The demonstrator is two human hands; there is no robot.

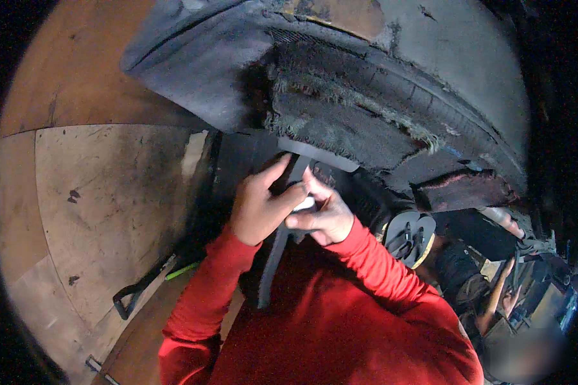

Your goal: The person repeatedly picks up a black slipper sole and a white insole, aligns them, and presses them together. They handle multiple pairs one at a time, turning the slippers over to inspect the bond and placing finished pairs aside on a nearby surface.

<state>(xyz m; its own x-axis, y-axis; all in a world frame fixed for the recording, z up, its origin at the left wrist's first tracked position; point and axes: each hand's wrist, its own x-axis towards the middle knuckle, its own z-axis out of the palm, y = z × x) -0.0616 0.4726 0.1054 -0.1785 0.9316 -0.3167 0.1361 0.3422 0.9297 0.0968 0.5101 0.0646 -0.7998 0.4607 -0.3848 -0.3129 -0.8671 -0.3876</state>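
In the head view, below a worn, cloth-covered surface [347, 109], the left hand [258, 208] is clamped on a dark strip [273, 269] hanging before the red top [340, 327]; beside it, the right hand [331, 217] pinches a small white piece [306, 204].

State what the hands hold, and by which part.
Left hand and right hand grip a dark strip by its upper half; a small white thing shows between them.

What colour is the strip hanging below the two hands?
The strip is dark grey, seen best in the head view.
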